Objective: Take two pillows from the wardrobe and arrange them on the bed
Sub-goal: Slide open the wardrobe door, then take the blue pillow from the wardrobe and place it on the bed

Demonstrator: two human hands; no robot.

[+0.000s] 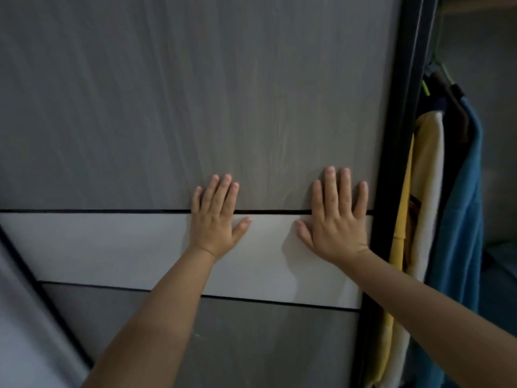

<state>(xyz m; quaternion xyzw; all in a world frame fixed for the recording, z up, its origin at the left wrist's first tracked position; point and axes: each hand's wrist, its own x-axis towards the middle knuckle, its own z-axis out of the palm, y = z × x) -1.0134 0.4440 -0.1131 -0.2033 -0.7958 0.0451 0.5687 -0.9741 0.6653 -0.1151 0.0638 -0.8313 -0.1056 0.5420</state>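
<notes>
A grey wood-grain sliding wardrobe door (pixel 167 107) with a white band across its middle fills the view. My left hand (pixel 216 217) lies flat on the door, fingers apart, across the seam between grey panel and white band. My right hand (pixel 337 217) is pressed flat beside it, close to the door's black right edge (pixel 391 191). Neither hand holds anything. To the right of that edge a narrow strip of the wardrobe's inside (pixel 475 191) shows. No pillow is in view.
Hanging clothes fill the gap on the right: a yellow garment (pixel 402 205), a cream one (pixel 428 177) and a blue one (pixel 464 205) on green hangers (pixel 437 68). Another door panel (pixel 22 317) with a black frame sits at the lower left.
</notes>
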